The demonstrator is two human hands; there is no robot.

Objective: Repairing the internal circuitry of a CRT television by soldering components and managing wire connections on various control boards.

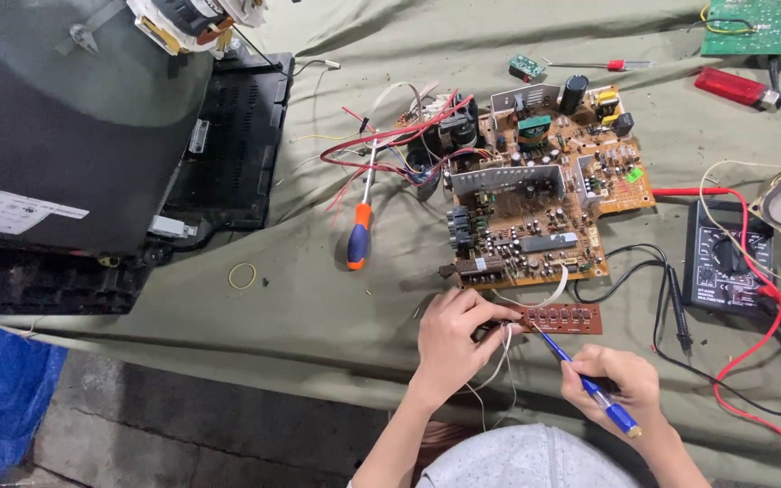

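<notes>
Small brown strip board (560,317), near the front edge of the olive cloth (318,298), just in front of the large brown circuit board (535,190) and tied to it by a white ribbon cable (553,291). Left hand (452,339) closed on the strip's left end, fingers pinching board and thin white leads (499,366) together. Right hand (615,380) wrapped pen-fashion around a blue-handled tool (589,384), tip resting at the strip's front left part.

Likely handling: light, stiff, thin; brittle at the corners and at the soldered row of parts; best held by the bare edges or short ends, never by the ribbon, probably weak at its joints. Little weight to resist the tool tip, hence a firm pinch.

Surroundings: orange-and-blue screwdriver (359,237) toward the middle of the cloth; yellow rubber band (242,276) to its left; black multimeter (729,258) with red and black leads by the right edge; dark television housing (74,136) over the left edge.
</notes>
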